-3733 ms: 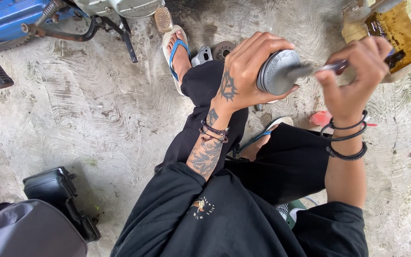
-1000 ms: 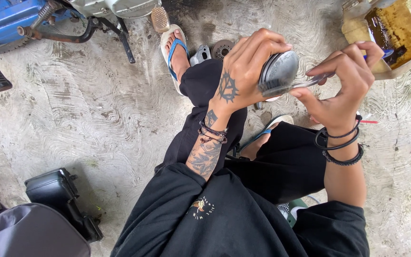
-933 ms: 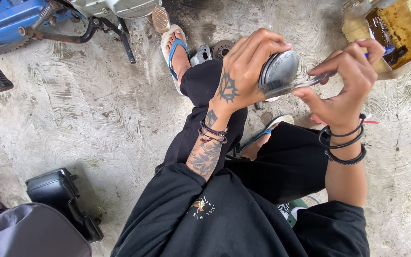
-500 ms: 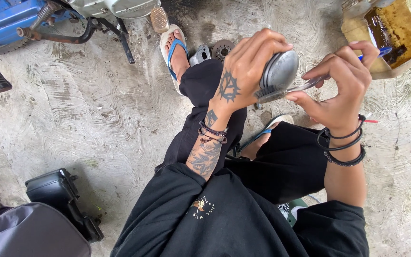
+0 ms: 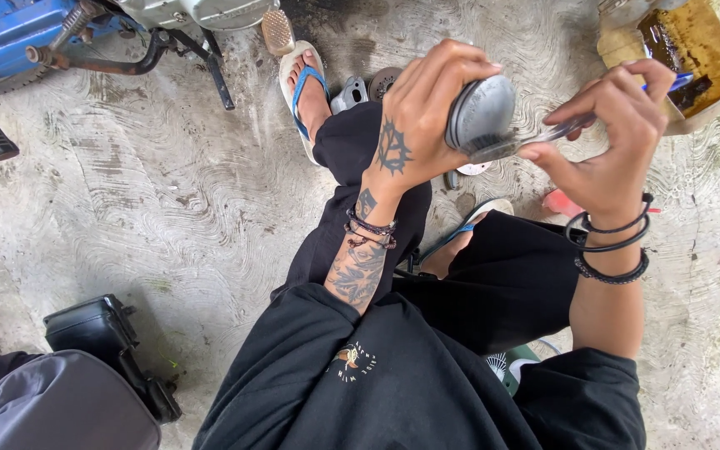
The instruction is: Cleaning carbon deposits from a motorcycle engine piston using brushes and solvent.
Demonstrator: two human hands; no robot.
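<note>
My left hand (image 5: 427, 112) grips a round grey metal part (image 5: 481, 112) and holds it up in front of me. My right hand (image 5: 614, 137) pinches a thin tool with a clear shaft and blue end (image 5: 577, 125), its tip laid against the lower edge of the metal part. I sit on the concrete floor in black trousers, one foot in a blue-strapped sandal (image 5: 302, 92) stretched forward. Black bands ring both wrists.
A blue motorbike frame with kickstand and footpeg (image 5: 85, 42) stands at the top left. A yellowish tray of dark oily liquid (image 5: 685, 50) sits at the top right. Small metal parts (image 5: 368, 83) lie by my foot. A black box (image 5: 106, 333) rests at the lower left.
My right hand has drawn the thin tool slightly back and up along the part's edge. My left hand has tilted the metal part a little. Nothing else has moved.
</note>
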